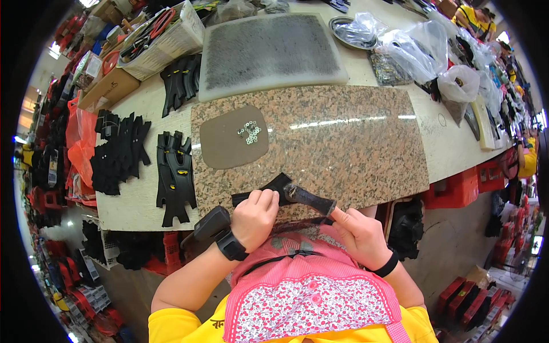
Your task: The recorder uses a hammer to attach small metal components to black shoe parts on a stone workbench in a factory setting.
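Observation:
At the near edge of the speckled granite slab [354, 137], my left hand [255, 218] is closed on a black strap-like piece [279, 184], pressing it flat to the stone. My right hand [361, 235] grips the end of a hammer [311, 200] with a dark, worn handle. The hammer's head lies at the black piece, beside my left fingers. Farther off on the slab rests a brown rounded mat [223, 146] with several small silver rings [250, 132] on it. My fingers partly hide the black piece.
Black cut pieces with yellow marks [176, 177] and other black stacks [123, 151] lie to the left. Behind the slab sits a thick white block [271, 51] with a darkened top. A metal dish [349, 33], plastic bags [457, 83] and red crates [454, 188] are at right.

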A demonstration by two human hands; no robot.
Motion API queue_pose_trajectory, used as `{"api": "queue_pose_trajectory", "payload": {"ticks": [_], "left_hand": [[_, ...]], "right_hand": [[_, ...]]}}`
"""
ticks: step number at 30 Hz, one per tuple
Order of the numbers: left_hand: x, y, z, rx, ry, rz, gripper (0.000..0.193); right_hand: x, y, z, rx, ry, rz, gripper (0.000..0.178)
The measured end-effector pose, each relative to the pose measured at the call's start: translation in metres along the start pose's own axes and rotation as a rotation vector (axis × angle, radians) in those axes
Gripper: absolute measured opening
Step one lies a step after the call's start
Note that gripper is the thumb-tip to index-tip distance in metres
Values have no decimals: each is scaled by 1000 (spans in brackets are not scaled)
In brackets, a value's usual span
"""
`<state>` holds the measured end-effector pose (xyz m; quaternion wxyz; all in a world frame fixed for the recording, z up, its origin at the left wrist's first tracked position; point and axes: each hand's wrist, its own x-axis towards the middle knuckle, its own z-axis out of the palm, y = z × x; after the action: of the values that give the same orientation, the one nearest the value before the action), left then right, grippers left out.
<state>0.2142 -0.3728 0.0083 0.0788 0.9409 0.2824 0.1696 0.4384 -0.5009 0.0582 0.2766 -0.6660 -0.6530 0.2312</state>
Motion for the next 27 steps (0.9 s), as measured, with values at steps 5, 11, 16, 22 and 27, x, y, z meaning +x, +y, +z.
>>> {"api": "queue_pose_trajectory", "payload": {"ticks": [5,11,16,22,27], "left_hand": [[-12,-6,-1,-183,108,-109,40],[-22,-19,9,-303,201,-106,41],[-23,-20,12,-303,234,-117,39],[-22,-20,10,-284,219,-104,38],[-18,-22,11,-280,218,-92,38]], "right_hand": [[1,0,-2,-33,-17,-7,53],[2,3,-3,-49,-12,-46,48],[5,2,-6,-75,-22,-71,45],[4,-23,-25,190,125,-229,16],[23,-13,-4,-191,-98,-111,58]]}}
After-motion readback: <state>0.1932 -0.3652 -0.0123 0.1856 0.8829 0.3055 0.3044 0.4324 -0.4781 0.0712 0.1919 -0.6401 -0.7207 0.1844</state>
